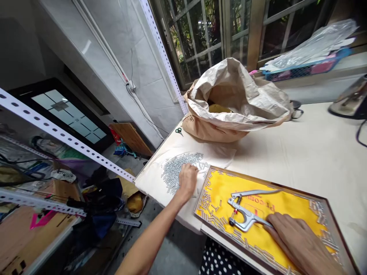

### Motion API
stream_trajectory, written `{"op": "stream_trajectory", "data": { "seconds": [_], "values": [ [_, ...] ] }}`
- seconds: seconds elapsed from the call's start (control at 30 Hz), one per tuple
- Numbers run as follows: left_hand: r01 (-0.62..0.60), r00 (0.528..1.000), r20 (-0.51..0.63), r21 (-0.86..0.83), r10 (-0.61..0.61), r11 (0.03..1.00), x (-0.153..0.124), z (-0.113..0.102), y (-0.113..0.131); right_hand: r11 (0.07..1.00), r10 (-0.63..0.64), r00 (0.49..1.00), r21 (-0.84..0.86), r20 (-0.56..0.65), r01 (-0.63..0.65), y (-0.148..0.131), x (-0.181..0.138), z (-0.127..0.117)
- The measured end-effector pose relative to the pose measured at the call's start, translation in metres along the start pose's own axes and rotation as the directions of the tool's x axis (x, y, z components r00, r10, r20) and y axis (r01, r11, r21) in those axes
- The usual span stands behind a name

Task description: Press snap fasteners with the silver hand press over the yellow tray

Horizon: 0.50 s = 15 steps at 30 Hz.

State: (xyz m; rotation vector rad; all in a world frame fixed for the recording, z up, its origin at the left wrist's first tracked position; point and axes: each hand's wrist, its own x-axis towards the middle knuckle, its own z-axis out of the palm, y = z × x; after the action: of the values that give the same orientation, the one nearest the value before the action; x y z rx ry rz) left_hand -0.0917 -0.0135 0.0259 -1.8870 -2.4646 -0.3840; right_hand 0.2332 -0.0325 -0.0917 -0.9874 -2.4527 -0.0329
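Note:
A loose pile of small silvery metal pins is spread on the cloth-covered table. Over its right edge is my left hand, fingers curled together; whatever they pinch is too small to make out. To the right, grey hand pliers with a spring and a red-ringed jaw lie over a shallow tray lined in yellow. My right hand is closed around the end of their lower handle, while the upper handle stands apart from it. Small clear or silvery pieces lie along the tray's edges.
A big brown paper sack with its mouth open stands behind the pile. Green-handled scissors lie left of it. A blue basket with plastic bags sits on the window sill. A perforated metal shelf frame runs along the left.

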Motion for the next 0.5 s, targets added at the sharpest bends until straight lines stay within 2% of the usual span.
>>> {"op": "stream_trajectory", "data": {
  "seconds": [0.1,0.17,0.37,0.5],
  "values": [
    [0.053,0.996,0.06,0.117,-0.06,0.992,0.006,-0.001,-0.047,0.999,0.014,0.999,0.051,0.049,-0.017,0.002,0.0,0.0],
    [0.032,0.993,0.105,0.17,-0.05,0.985,0.008,0.003,-0.064,0.997,0.014,0.997,0.07,0.079,-0.02,0.003,0.0,0.0],
    [-0.071,0.969,0.247,0.272,0.002,0.96,0.018,0.014,-0.079,0.995,0.073,0.994,0.063,0.083,-0.079,0.005,-0.004,0.006],
    [-0.148,0.958,0.278,0.28,0.068,0.949,0.025,0.019,-0.083,0.994,0.053,0.997,0.095,0.054,-0.058,0.007,-0.008,0.011]
  ]
}}
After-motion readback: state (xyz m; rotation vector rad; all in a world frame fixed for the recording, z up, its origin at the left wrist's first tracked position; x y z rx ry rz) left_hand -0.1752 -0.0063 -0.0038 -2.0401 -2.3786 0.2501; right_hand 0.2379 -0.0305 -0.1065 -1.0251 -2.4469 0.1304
